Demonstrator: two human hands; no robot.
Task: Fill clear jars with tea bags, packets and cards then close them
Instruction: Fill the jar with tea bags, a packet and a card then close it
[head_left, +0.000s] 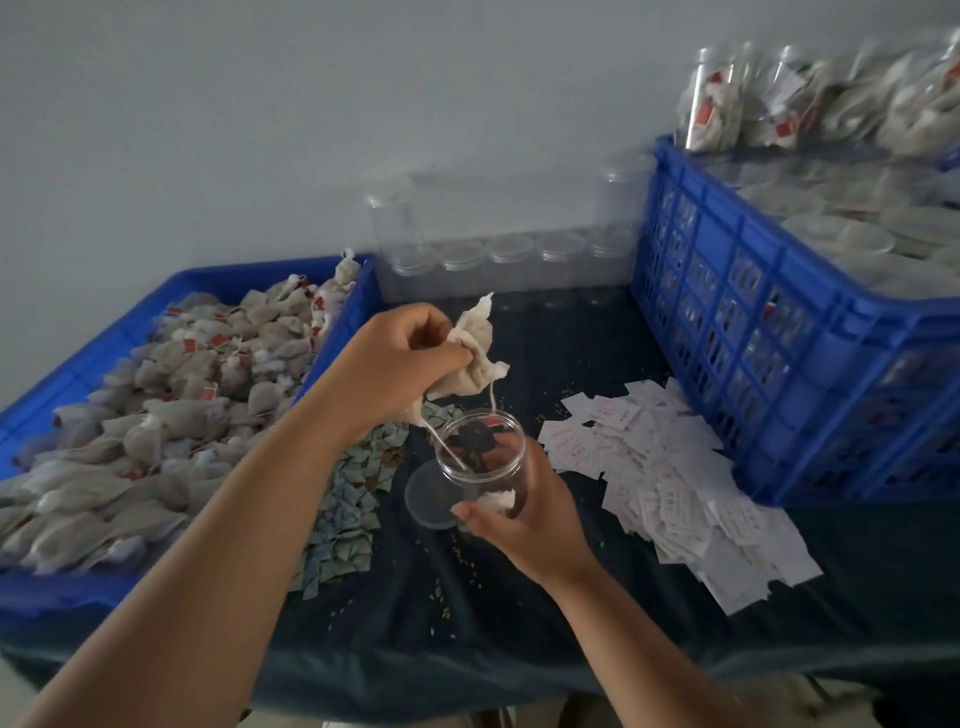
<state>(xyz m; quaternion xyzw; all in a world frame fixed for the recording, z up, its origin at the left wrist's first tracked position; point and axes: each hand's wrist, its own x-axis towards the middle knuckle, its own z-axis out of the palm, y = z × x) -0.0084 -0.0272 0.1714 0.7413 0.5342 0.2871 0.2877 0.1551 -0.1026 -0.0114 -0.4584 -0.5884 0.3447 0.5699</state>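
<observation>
Reaches in from the lower left with a bare forearm and clenches the left hand (400, 358) round a bunch of tea bags (475, 358), fingers curled tight, knuckles up, just above and behind the mouth of the clear jar (480, 457). Lets thin white strings (449, 449) trail from the bunch down into that mouth. Cups the jar from the near right side with the right hand (524, 512), thumb laid across the front of the wall near the base, fingers wrapped round behind, open mouth tipped toward the camera. Holds it low over the cloth; cannot tell whether touching or just clear of it.

Works over a table draped in a dark blue-green cloth (467, 623), speckled with loose grains, against a plain pale wall (311, 104). To the left, a shallow blue tray (249, 273) heaped with loose tea bags (156, 415), grey-white with red tags. Between tray and jar, a spill of small greenish packets (353, 499). To the right, a loose heap of white cards (665, 467), reaching the foot of a tall blue crate (753, 338). Along the wall, a row of empty jars (509, 254), blurred. Above the crate's far corner, filled jars (779, 98) lying in a pile.

Held jar round, clear-walled, lidless, with one crumpled white tea bag (496, 501) at its bottom. Just left of it, flat on the cloth, a round clear lid (431, 493), partly behind the jar
</observation>
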